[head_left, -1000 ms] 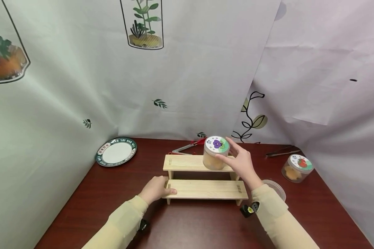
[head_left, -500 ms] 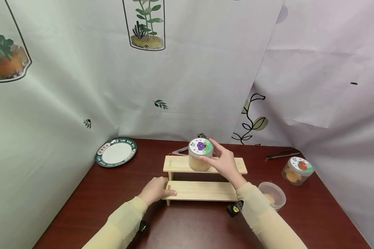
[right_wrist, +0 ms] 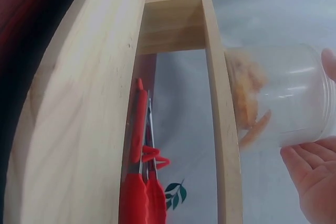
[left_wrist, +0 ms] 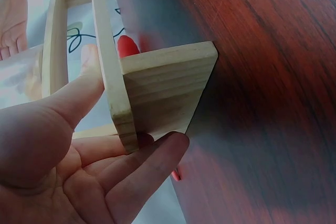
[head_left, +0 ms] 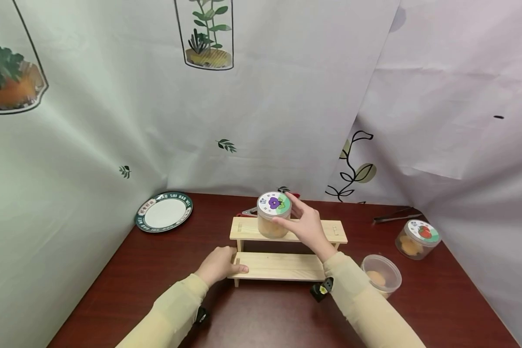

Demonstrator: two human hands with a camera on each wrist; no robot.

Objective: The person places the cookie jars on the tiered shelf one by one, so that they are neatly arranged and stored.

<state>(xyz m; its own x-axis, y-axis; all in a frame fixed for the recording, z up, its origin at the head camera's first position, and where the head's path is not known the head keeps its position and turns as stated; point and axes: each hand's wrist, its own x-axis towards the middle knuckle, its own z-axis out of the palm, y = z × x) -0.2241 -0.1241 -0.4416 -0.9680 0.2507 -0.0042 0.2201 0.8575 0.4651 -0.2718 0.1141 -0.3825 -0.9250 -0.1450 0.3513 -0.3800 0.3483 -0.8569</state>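
Observation:
A two-tier wooden stand (head_left: 282, 266) occupies the middle of the table. My left hand (head_left: 217, 266) grips the left end of its lower board, thumb over the top and fingers underneath in the left wrist view. On the upper tier, left of its centre, is an upright clear jar (head_left: 273, 224) with a purple-flower lid. My right hand (head_left: 306, 224) holds this jar from the right, thumb in front and fingers behind. The right wrist view shows orange-brown pieces in the bottom of the jar (right_wrist: 278, 93), its base right at the upper board.
Red-tipped tongs (right_wrist: 142, 187) lie behind the stand. A lidless clear tub (head_left: 382, 273) with a round tan piece stands right of it. Farther right are a tomato-lidded jar (head_left: 417, 239) and metal tongs (head_left: 396, 217). A green-rimmed plate (head_left: 184, 220) leans at the back left.
My right hand has moved the flower-lidded jar leftward along the upper tier, mostly in the first half second. The left hand has kept its grip on the stand.

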